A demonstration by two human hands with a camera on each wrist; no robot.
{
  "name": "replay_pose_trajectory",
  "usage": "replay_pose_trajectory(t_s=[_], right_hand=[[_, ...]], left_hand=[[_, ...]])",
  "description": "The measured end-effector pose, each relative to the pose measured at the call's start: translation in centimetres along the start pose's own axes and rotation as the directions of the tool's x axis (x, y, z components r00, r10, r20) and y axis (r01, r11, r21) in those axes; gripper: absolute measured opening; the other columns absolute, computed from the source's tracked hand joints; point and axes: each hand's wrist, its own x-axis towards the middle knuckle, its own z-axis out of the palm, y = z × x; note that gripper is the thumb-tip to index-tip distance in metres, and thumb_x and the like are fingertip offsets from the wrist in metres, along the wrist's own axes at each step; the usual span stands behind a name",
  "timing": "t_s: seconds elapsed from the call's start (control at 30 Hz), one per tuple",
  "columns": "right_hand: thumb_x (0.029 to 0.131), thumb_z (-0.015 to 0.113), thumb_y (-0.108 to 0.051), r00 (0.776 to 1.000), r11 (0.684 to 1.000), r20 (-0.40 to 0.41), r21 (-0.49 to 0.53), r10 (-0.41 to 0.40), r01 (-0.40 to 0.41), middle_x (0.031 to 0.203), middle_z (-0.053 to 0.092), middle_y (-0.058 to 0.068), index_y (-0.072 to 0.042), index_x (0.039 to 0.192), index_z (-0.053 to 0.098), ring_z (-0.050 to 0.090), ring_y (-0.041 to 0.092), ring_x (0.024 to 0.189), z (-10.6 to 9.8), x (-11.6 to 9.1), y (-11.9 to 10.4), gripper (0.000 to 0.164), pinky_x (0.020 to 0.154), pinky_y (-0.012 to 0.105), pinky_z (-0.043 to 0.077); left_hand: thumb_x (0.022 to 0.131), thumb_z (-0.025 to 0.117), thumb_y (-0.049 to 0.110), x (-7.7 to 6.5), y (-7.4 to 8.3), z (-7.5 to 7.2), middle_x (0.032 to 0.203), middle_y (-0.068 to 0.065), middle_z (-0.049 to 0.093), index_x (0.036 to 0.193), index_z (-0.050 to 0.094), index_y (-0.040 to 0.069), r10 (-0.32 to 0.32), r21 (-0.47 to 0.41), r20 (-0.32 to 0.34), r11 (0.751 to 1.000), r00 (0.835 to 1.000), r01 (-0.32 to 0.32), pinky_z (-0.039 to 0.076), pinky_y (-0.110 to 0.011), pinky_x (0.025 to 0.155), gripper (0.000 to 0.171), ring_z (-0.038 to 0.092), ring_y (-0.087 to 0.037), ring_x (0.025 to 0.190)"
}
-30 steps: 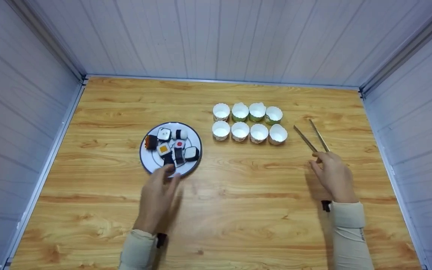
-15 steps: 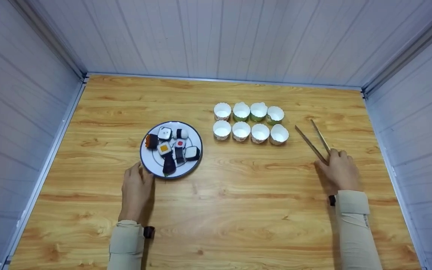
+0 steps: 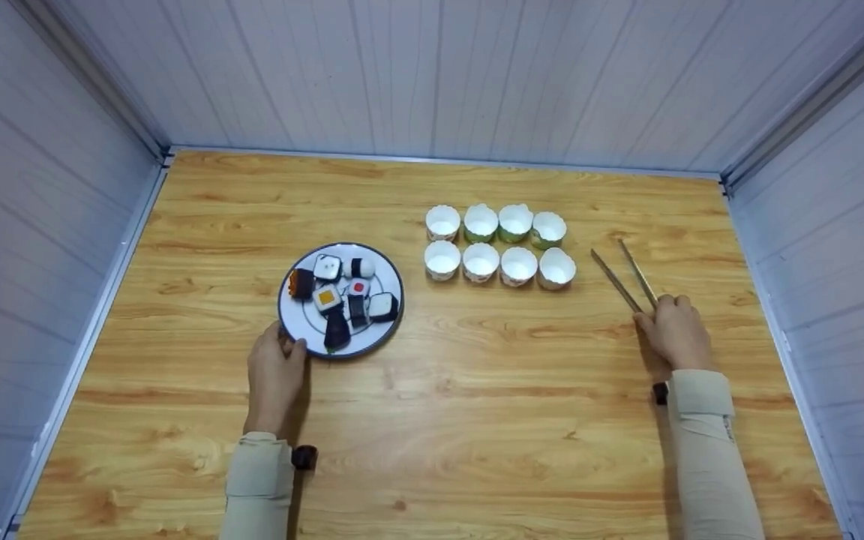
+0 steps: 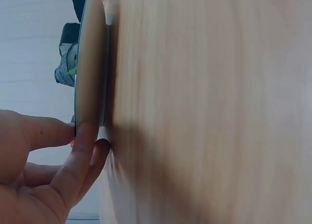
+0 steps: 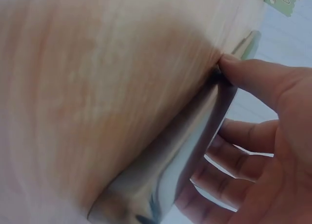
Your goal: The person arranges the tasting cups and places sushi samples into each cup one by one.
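Observation:
My left hand (image 3: 274, 379) pinches the near-left rim of a white plate (image 3: 298, 316) with a dark blue edge. In the left wrist view, its thumb and fingers meet at the edge of the plate (image 4: 92, 63), which is seen from the side, low over the wood. Several sushi-like pieces lie on this plate, among them a dark one (image 3: 337, 331) close to the near rim. On the right side, my right hand (image 3: 678, 334) grips metal tongs (image 3: 616, 280), whose arms spread apart pointing away. Up close, the right thumb and fingers sit on opposite sides of the tongs (image 5: 183, 168).
Two rows of white-lined paper cups (image 3: 442, 260) stand between the plate and the tongs, farther back on the wooden table (image 3: 469, 420). White panels (image 3: 477, 82) wall in the back and both sides.
From over the plate's near edge, my left hand has moved left and taken hold of the rim. My right hand has shifted slightly right along the tongs. The dark piece is now uncovered.

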Motion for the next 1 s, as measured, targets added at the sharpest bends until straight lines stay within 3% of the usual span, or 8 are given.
replay_pose_trajectory(t_s=[0.2,0.4,0.53,0.7,1.0], right_hand=[[0.106,0.048,-0.028,0.998,0.999,0.058,0.033,0.025,-0.027,0.114,0.04,0.04,0.022,0.125,0.042,0.046,0.055,0.097,-0.1,0.1,-0.1,0.054,0.069,0.06,0.046],[0.107,0.044,-0.025,1.0,0.998,0.019,0.064,0.015,-0.016,0.11,0.04,0.041,0.027,0.128,0.036,0.049,0.054,0.093,-0.4,-0.2,-0.5,0.056,0.072,0.061,0.045],[0.108,0.042,-0.022,1.0,0.995,-0.03,0.104,0.002,0.002,0.11,0.042,0.04,0.027,0.13,0.033,0.051,0.052,0.091,-0.8,-0.4,-0.9,0.054,0.074,0.061,0.045],[0.109,0.039,-0.026,0.996,0.994,-0.088,0.106,-0.016,0.025,0.105,0.045,0.035,0.023,0.131,0.035,0.054,0.046,0.081,-1.2,-0.8,-1.7,0.054,0.065,0.057,0.045],[0.106,0.034,-0.044,0.993,0.992,-0.122,0.124,-0.006,0.021,0.085,0.051,0.018,0.009,0.133,0.038,0.05,0.032,0.064,-2.3,-1.2,-3.3,0.061,0.05,0.043,0.039]], left_hand=[[0.099,0.057,0.008,0.1,-0.2,0.1,0.139,-0.031,0.047,0.146,0.039,-0.011,0.044,-0.008,-0.024,0.999,0.999,-0.045,0.036,-0.052,0.109,0.053,0.044,-0.039,0.13],[0.1,0.056,0.009,0.2,-0.1,0.0,0.145,-0.029,0.043,0.149,0.036,-0.008,-0.012,-0.019,-0.001,1.0,1.0,0.012,0.035,-0.05,0.11,0.055,0.041,-0.037,0.135],[0.1,0.057,0.008,0.2,-0.2,0.0,0.145,-0.029,0.044,0.148,0.037,-0.009,-0.003,-0.022,-0.009,1.0,1.0,0.003,0.035,-0.05,0.111,0.055,0.041,-0.039,0.135],[0.1,0.057,0.007,0.1,-0.2,0.0,0.145,-0.029,0.044,0.148,0.038,-0.008,0.004,-0.02,-0.011,1.0,1.0,-0.004,0.033,-0.05,0.111,0.053,0.04,-0.039,0.136],[0.101,0.056,0.009,0.1,0.0,0.0,0.146,-0.027,0.044,0.149,0.037,-0.006,-0.012,-0.032,0.003,0.999,1.0,0.012,0.035,-0.049,0.111,0.054,0.042,-0.036,0.135]])
